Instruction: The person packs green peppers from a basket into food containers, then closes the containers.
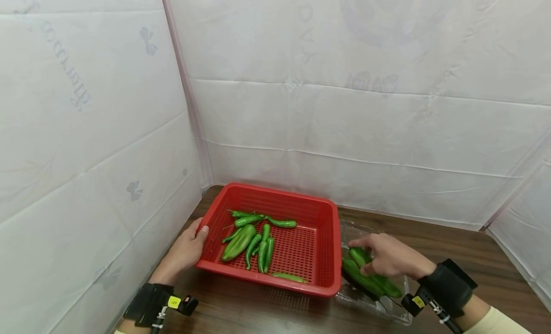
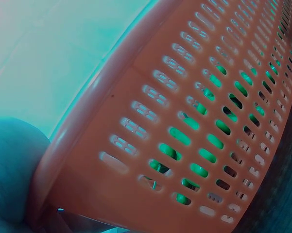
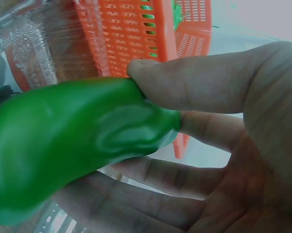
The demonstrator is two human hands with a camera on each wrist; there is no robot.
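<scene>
- While the head view looks down on the wooden table (image 1: 452, 248), the left hand (image 1: 186, 250) grips the left rim of the red basket (image 1: 318, 214), thumb over the edge and fingers curled beneath; this hold appears to brace the basket against sliding.
- Inside the basket, a group of green peppers (image 1: 251, 238) lies toward the left and near side, leaving the right part of the mesh floor bare, on the side nearest the other hand.
- Just right of the basket, the right hand (image 1: 387, 257) is clamped on a green pepper (image 1: 357, 255), its fingers curled round the upper end. The pepper sits with others in a clear plastic tray (image 1: 393, 315) that touches or nearly touches the basket wall, which keeps the two containers close.
- White sheeting (image 1: 344, 109) encloses the table on three sides.

- From the left wrist view, the slotted basket wall (image 2: 184, 121) fills the picture, with green visible through the slots. Part of the hand (image 2: 12, 170) presses against the corner at lower left, consistent with a steadying grip; the fingers themselves are not visible here.

- From the right wrist view, the thumb (image 3: 194, 82) pinches the pepper (image 3: 73, 145) against the fingers (image 3: 150, 179) below it, so the grip is closed on the pepper's narrow end. The basket (image 3: 136, 34) stands just behind, and the clear tray film (image 3: 34, 53) shows at upper left.
</scene>
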